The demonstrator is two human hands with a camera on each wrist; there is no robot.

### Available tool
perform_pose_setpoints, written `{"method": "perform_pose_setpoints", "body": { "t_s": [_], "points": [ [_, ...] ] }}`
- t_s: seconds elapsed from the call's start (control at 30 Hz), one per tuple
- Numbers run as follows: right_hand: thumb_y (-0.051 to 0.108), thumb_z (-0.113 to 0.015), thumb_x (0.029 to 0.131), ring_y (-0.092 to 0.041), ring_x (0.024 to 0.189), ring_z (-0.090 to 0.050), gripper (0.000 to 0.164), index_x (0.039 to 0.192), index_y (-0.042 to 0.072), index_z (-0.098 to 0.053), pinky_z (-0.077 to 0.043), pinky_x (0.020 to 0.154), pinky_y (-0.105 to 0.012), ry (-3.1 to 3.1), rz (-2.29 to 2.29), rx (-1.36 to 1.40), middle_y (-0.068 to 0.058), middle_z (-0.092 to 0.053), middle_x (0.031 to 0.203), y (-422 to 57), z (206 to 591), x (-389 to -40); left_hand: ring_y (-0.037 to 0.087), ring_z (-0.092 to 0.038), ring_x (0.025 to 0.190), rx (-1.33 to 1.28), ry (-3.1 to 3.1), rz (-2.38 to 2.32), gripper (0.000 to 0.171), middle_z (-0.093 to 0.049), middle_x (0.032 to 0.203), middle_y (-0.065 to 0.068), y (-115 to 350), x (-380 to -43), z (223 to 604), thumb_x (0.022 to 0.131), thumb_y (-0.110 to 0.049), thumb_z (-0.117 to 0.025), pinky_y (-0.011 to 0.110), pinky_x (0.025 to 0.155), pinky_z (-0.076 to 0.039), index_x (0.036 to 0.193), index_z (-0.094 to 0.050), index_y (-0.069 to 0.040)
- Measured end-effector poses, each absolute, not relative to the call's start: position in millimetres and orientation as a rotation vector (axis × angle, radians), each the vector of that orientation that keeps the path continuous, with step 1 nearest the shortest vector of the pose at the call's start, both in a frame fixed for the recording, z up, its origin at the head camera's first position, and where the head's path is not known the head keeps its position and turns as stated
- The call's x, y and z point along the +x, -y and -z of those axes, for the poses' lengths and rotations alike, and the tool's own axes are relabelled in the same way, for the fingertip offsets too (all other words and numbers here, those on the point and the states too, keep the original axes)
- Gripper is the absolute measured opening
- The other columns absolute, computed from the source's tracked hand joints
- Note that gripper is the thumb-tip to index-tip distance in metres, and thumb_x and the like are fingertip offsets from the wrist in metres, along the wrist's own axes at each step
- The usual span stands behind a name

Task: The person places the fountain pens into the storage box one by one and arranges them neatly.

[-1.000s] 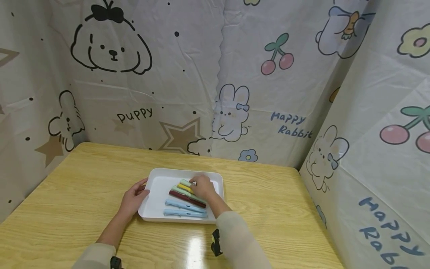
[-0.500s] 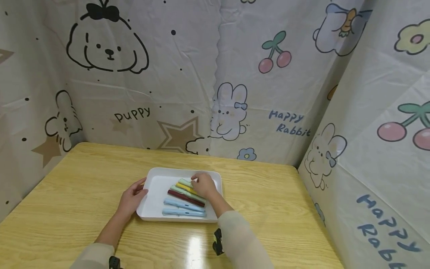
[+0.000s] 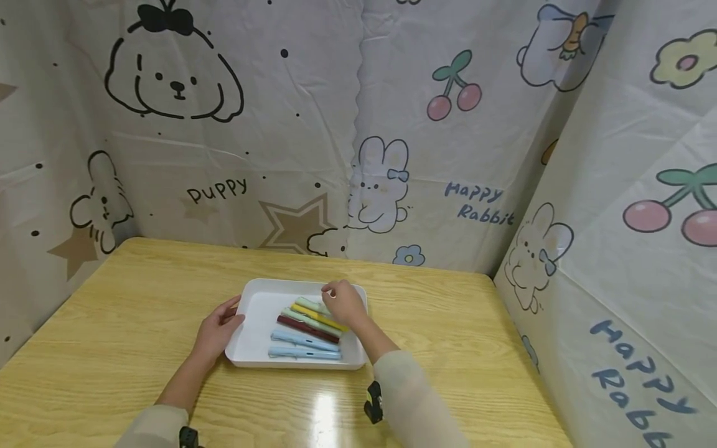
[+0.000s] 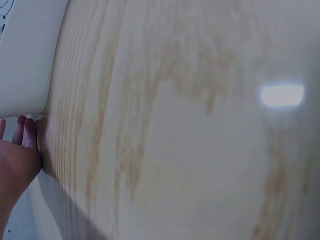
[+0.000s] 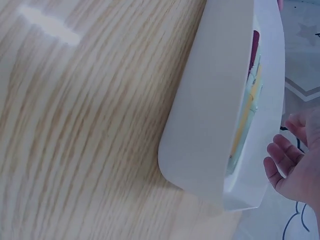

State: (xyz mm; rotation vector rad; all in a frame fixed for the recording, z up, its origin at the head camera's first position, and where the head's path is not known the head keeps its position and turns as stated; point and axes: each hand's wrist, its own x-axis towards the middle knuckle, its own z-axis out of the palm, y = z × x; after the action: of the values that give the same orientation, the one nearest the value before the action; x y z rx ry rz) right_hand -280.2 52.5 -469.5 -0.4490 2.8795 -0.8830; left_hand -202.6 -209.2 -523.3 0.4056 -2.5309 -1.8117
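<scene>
On the white tray [image 3: 254,358] several pens lie roughly side by side. Two light blue pens [image 3: 305,353] are nearest the front; behind them come a dark red pen [image 3: 308,329], light green pens [image 3: 305,301] and a yellow pen [image 3: 319,317]. My left hand [image 3: 215,330] rests against the tray's left end, thumb at the rim and fingers outside it. Above the tray's back right part, my right hand [image 3: 346,303] has its fingers loosely bent and nothing between them. It hides the right end of the rearmost green pen. In the right wrist view, my fingers [image 5: 285,150] are off the pens.
The tray stands on a wood-grain table [image 3: 140,298]. Patterned cloth [image 3: 308,124] with cartoon prints hangs behind the table and along both sides. A dark wrist device [image 3: 373,401] sits at the right sleeve [image 3: 414,398].
My right hand has lifted and drawn back from the rear pens, uncovering more of the yellow pen. My left hand stays at the tray. The whole head view has shifted slightly.
</scene>
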Motion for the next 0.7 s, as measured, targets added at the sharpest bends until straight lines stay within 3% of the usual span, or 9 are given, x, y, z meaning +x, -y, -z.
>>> {"method": "perform_pose_setpoints", "body": {
  "t_s": [0.3, 0.53, 0.7],
  "points": [
    [0.021, -0.051, 0.094, -0.021, 0.091, -0.059, 0.026, 0.11, 0.01, -0.068, -0.048, 0.074, -0.033, -2.962, 0.869, -0.478, -0.01, -0.062, 0.102, -60.7, 459.1, -277.7, 0.029, -0.046, 0.12, 0.394, 2.525, 1.82, 0.052, -0.046, 0.136, 0.021, 209.9, -203.3, 524.9, 0.096, -0.022, -0.049, 0.016, 0.08, -0.042, 0.146, -0.034, -0.014],
    [0.018, -0.052, 0.094, -0.022, 0.092, -0.058, 0.026, 0.111, 0.007, -0.068, -0.048, 0.074, -0.034, -2.969, 0.918, -0.429, -0.01, -0.062, 0.104, -69.6, 450.9, -277.3, 0.03, -0.046, 0.121, 0.41, 2.528, 1.823, 0.054, -0.045, 0.136, 0.021, 210.3, -204.0, 524.3, 0.096, -0.027, -0.05, 0.022, 0.085, -0.045, 0.146, -0.034, -0.013],
    [0.016, -0.054, 0.092, -0.023, 0.093, -0.059, 0.024, 0.109, 0.006, -0.068, -0.048, 0.076, -0.036, -3.017, 0.922, -0.429, -0.011, -0.063, 0.105, -75.3, 447.8, -278.7, 0.029, -0.046, 0.12, 0.43, 2.519, 1.829, 0.055, -0.046, 0.134, 0.021, 212.3, -203.2, 522.7, 0.095, -0.029, -0.051, 0.012, 0.078, -0.042, 0.144, -0.036, -0.011]
  ]
}}
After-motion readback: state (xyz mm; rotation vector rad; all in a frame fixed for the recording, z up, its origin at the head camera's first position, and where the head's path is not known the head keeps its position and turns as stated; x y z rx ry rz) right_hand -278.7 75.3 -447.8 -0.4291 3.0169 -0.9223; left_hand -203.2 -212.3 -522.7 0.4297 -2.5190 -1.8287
